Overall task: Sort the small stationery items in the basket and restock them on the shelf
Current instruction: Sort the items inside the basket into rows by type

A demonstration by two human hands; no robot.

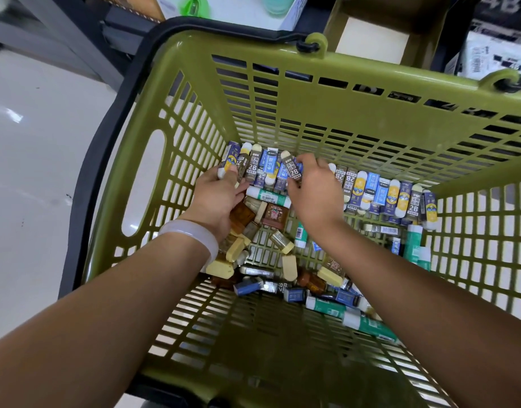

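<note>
An olive-green plastic basket (312, 107) holds several small erasers. A row of erasers in blue, yellow and grey 2B sleeves (383, 195) stands along the far wall. Loose brown and cream erasers (271, 216) and green-and-white ones (368, 322) lie scattered on the floor of the basket. My left hand (218, 198), with a pale bangle on its wrist, grips a blue-and-yellow eraser (228, 159) at the row's left end. My right hand (315, 189) pinches a grey 2B eraser (291, 167) in the row.
A black handle (118, 113) loops round the basket's left side. White tiled floor (32, 172) lies to the left. Beyond the basket are shelf goods: a green pencil sharpener (194, 5), white boxes (291, 10) and dark packs (494, 51) at the right.
</note>
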